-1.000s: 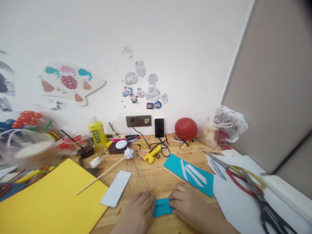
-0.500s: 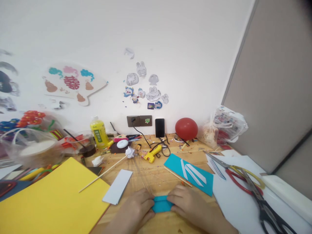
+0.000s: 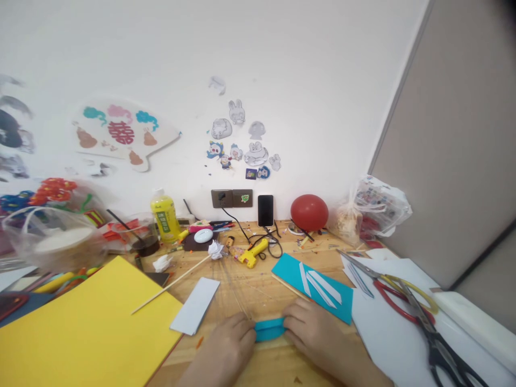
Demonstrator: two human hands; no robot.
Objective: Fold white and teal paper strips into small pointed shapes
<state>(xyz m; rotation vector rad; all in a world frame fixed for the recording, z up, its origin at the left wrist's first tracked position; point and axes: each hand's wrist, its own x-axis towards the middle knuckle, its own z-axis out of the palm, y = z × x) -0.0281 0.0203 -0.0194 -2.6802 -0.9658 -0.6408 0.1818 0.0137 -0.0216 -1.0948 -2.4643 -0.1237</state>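
Note:
A folded strip of blue paper [image 3: 270, 329] is held low over the wooden table, near its front. My left hand [image 3: 231, 341] pinches its left end, and my right hand [image 3: 308, 330] pinches its right end. A lengthwise crease runs along the strip; the fingertips cover both ends. Left of my left hand lies a narrow stack of white paper [image 3: 195, 305]. Beyond my right hand, a flat blue paper piece [image 3: 288, 267] carries several thin white strips [image 3: 322, 287].
Yellow paper [image 3: 88, 322] covers the left side, with a wooden stick [image 3: 171, 285] across its corner. Scissors [image 3: 427, 328] lie on white sheets at right. Farther back are a yellow glue gun [image 3: 253, 254], a phone [image 3: 265, 210], a red balloon [image 3: 309, 213] and a drink bottle [image 3: 164, 216].
The blue paper looks narrower from front to back, folded over further. My right hand has shifted slightly up and right. An orange scrap now shows beside my left hand.

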